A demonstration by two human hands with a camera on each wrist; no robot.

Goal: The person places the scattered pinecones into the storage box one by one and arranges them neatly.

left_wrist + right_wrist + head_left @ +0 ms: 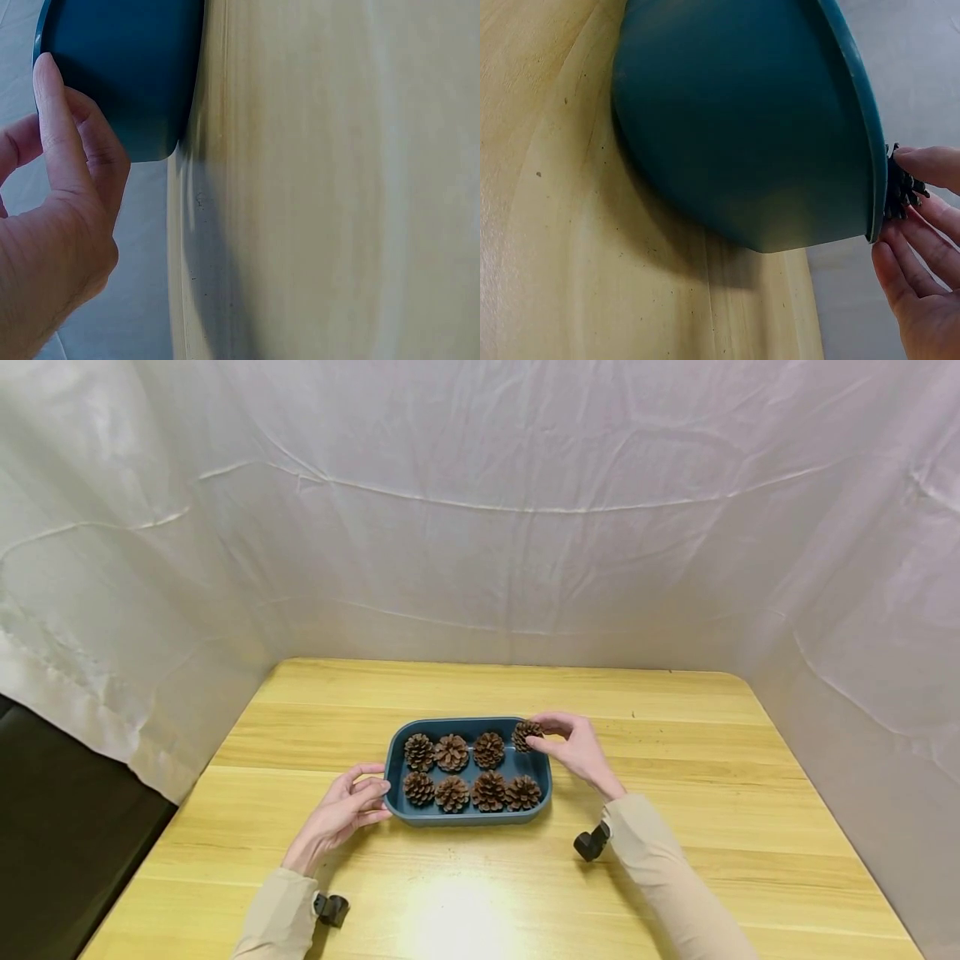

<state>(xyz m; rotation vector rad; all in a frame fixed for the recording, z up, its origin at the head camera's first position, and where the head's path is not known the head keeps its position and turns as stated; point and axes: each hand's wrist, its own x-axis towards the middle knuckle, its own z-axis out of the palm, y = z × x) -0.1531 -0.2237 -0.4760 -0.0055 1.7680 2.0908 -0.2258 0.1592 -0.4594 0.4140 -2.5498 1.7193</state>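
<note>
A dark blue oblong tray [468, 818] with rounded corners stands on the table and holds several brown pine cones [452, 752] in two rows. At its left end my left hand [347, 803] grips the rim, thumb on top and fingers against the outer wall; the left wrist view shows this hand [71, 187] on the tray's side [127, 82]. My right hand [573, 747] pinches a pine cone [527, 735] at the back right corner. In the right wrist view that pine cone [904, 187] shows just past the rim, between thumb and fingers. Whether it touches the tray floor is hidden.
The light wooden table [697, 810] extends around the tray on all sides. Pale cloth [510, 568] hangs behind it and along both sides. A dark surface [60, 827] lies beyond the table's left edge. A small black device [592, 842] is strapped at each wrist.
</note>
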